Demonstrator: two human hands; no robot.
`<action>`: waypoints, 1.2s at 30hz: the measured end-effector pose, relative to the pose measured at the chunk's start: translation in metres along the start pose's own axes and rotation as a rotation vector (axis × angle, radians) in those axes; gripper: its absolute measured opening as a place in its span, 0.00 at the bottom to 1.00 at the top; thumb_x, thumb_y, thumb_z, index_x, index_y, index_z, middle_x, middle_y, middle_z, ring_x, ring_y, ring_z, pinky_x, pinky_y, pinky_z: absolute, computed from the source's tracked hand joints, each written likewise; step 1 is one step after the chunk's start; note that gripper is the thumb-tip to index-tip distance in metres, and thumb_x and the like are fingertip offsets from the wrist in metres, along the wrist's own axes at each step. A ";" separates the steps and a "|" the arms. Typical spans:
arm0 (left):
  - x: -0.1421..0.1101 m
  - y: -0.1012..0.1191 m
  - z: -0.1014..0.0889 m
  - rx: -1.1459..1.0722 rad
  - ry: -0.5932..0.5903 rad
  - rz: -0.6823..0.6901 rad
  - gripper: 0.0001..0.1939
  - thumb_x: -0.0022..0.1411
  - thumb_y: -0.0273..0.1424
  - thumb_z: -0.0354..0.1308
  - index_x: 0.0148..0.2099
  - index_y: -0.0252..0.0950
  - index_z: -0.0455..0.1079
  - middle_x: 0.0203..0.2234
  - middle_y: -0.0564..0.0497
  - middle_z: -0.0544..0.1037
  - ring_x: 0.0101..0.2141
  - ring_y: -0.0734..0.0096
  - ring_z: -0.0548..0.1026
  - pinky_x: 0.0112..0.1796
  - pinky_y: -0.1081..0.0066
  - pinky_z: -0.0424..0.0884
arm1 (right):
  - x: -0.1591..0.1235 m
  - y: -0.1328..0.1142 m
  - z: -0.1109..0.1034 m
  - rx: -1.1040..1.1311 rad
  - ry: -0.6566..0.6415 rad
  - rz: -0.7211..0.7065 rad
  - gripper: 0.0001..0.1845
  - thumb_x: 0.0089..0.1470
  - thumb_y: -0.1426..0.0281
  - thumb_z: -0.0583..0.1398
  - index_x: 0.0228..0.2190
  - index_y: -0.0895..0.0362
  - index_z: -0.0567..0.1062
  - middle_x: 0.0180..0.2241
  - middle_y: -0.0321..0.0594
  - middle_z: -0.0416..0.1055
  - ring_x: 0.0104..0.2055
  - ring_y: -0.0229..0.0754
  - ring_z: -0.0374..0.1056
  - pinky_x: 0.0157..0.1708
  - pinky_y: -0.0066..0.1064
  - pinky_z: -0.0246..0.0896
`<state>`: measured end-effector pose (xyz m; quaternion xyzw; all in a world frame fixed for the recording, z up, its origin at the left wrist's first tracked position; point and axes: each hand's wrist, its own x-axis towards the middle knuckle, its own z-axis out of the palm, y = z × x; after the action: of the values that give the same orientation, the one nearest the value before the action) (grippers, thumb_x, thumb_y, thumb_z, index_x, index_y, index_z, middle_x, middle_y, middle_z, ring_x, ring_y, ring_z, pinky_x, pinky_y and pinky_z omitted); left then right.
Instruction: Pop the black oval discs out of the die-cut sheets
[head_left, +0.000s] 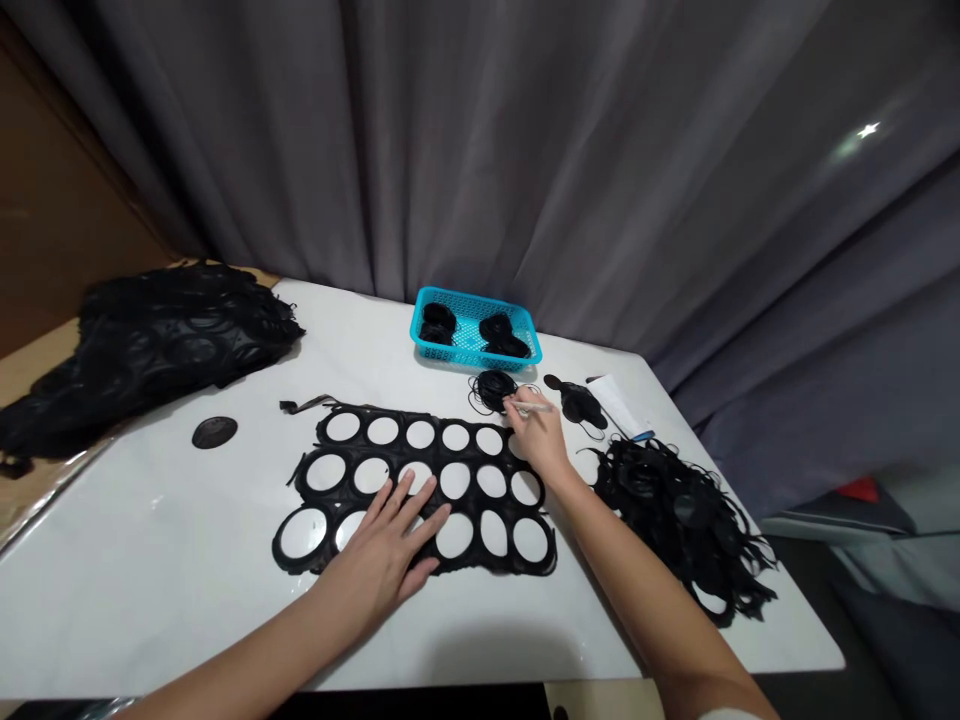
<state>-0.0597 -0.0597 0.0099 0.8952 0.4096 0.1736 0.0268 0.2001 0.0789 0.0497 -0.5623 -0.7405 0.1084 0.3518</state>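
Note:
A black sheet with rows of round cut-out holes lies flat on the white table, the tabletop showing through the holes. My left hand rests open on its lower middle, fingers spread. Near the sheet's upper right corner, my right hand is closed around a slim, pale, pen-shaped tool; its exact kind is unclear. The fingertips of that hand are at a small heap of thin black rings. Whether they touch the rings is hard to tell. My right hand hides part of the sheet's corner hole.
Behind the rings stands a blue basket holding black bundles. Tangled black scraps lie at right, beside black pieces and a white paper. Stacked black sheets and a black disc are at left. A grey curtain hangs behind.

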 end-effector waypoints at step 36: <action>0.044 -0.029 0.006 -0.036 -0.022 -0.046 0.26 0.70 0.38 0.54 0.67 0.37 0.62 0.66 0.39 0.62 0.66 0.49 0.59 0.64 0.45 0.51 | -0.007 -0.022 0.021 -0.192 -0.257 -0.323 0.08 0.61 0.76 0.53 0.31 0.55 0.68 0.32 0.43 0.72 0.36 0.47 0.63 0.40 0.38 0.52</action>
<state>-0.0521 -0.0077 0.0119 0.8868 0.4266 0.1705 0.0514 0.1704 0.0697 0.0437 -0.4489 -0.8665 0.0505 0.2126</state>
